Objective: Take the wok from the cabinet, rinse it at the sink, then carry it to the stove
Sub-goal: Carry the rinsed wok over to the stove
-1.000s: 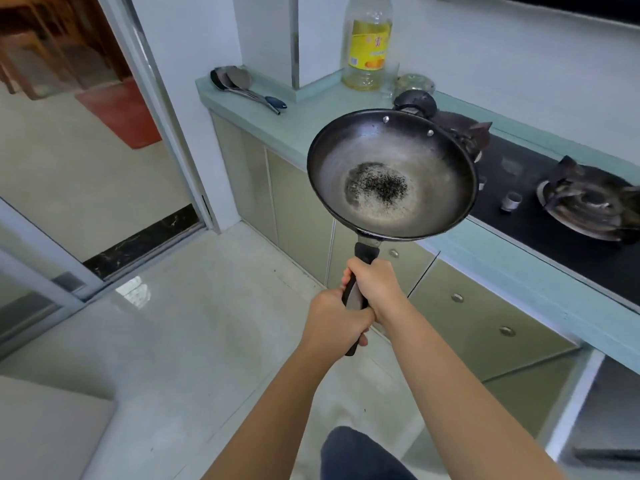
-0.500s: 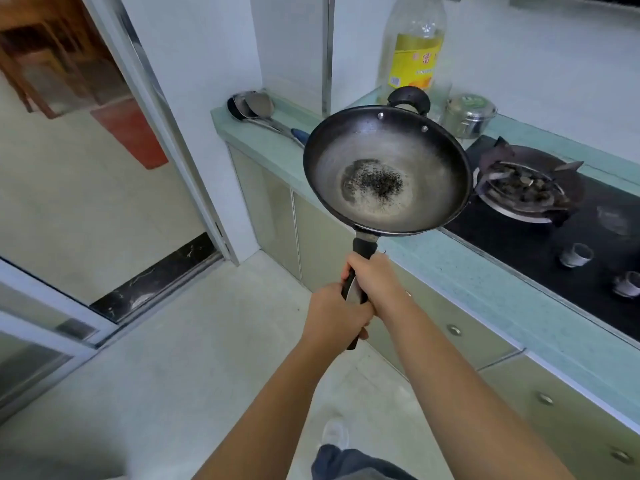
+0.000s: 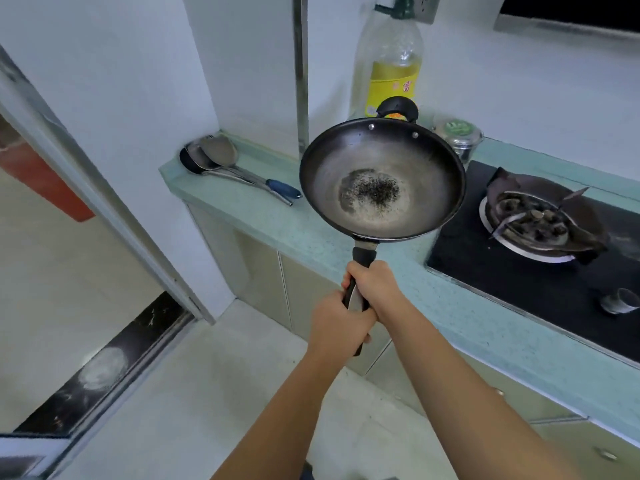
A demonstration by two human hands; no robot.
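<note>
A dark round wok with a speckled black patch at its bottom hangs in the air over the pale green counter, just left of the stove. Its black handle points toward me. My left hand grips the lower end of the handle and my right hand grips it just above. The black gas stove lies to the right, with its near burner bare.
Metal ladles and a spatula lie on the counter's left end. A tall oil bottle and a small steel lidded pot stand behind the wok. A stove knob sticks up at right. A sliding door frame is at left.
The wok, held in both hands, has moved closer to the counter and stove, and now hangs over the countertop. The view has shifted so the near burner is closer.
</note>
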